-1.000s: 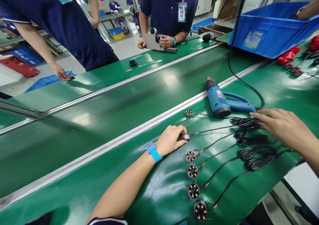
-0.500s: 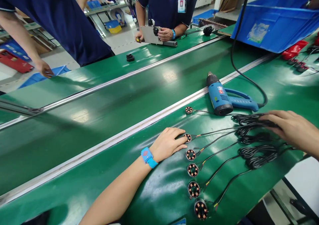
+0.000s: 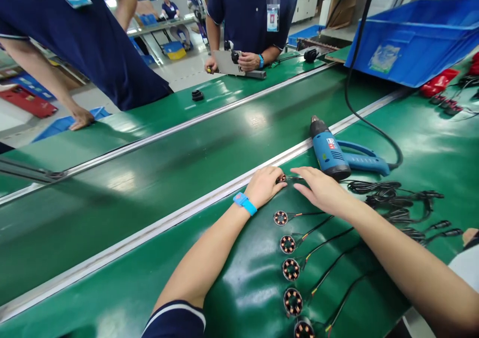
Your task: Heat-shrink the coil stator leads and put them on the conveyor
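Head view: stator [image 3: 281,179] pinched in left fingers [image 3: 275,183], right fingers [image 3: 304,174] flat, empty; its lead [image 3: 290,178] could be torn by tugging.

We are on a factory assembly line: green conveyor belt [image 3: 168,148], blue bins [image 3: 411,38], uniformed workers [image 3: 250,13] far across.

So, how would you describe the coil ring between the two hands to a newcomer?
Find the blue heat gun on the near green bench. Left of it, a column of copper-wound rings runs toward the camera. It is the farthest ring, the only one beside the left hand.
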`<state>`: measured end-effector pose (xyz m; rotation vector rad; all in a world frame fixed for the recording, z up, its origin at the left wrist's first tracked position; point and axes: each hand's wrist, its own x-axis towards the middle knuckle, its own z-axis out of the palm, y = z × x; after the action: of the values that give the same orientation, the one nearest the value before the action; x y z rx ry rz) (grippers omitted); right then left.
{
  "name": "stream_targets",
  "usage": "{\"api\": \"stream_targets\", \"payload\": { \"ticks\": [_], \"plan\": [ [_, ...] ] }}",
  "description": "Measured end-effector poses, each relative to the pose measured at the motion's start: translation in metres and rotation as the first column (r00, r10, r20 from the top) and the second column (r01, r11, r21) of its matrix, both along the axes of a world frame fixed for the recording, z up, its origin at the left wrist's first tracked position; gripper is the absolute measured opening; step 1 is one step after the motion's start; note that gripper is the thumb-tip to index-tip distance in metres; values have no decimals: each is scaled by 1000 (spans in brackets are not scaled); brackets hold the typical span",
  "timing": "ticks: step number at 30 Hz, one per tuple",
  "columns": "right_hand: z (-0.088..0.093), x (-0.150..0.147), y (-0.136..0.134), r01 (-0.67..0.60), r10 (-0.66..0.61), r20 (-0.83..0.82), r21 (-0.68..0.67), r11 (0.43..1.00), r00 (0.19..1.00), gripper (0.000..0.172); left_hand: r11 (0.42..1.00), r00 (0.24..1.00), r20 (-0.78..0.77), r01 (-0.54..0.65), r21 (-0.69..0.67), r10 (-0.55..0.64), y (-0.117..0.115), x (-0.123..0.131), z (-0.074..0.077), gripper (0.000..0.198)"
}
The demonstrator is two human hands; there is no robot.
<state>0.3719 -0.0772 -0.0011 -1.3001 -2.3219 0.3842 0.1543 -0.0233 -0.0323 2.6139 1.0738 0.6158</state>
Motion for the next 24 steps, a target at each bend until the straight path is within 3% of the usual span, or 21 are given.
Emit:
{"api": "stream_targets", "payload": {
  "ticks": [4,9,13,17,21,24],
  "plan": [
    [-17,-9,12,-28,-14,-158,-264,964,987,43,1000,997,70,-13,-19,14,-25,-18,-1,25],
    [-20,-8,12,-124,-32,-282,-518,846,959,50,995,984,169,-73,73,59,-54,-32,4,40],
    [-19,-8,11,-206,-136,-451,-630,749,882,45,990,984,175,-61,125,38,-58,-29,4,41],
    [-14,-9,8,-219,-279,-510,-713,666,814,41,990,983,184,-38,137,12,-58,-24,4,40],
    [-13,-11,5,-169,-377,-515,-734,658,770,42,987,988,155,-12,157,-12,-59,-23,4,45],
    [-15,-11,6,-131,-334,-481,-706,696,811,40,989,994,110,-14,146,-2,-56,-25,3,49]
  ]
}}
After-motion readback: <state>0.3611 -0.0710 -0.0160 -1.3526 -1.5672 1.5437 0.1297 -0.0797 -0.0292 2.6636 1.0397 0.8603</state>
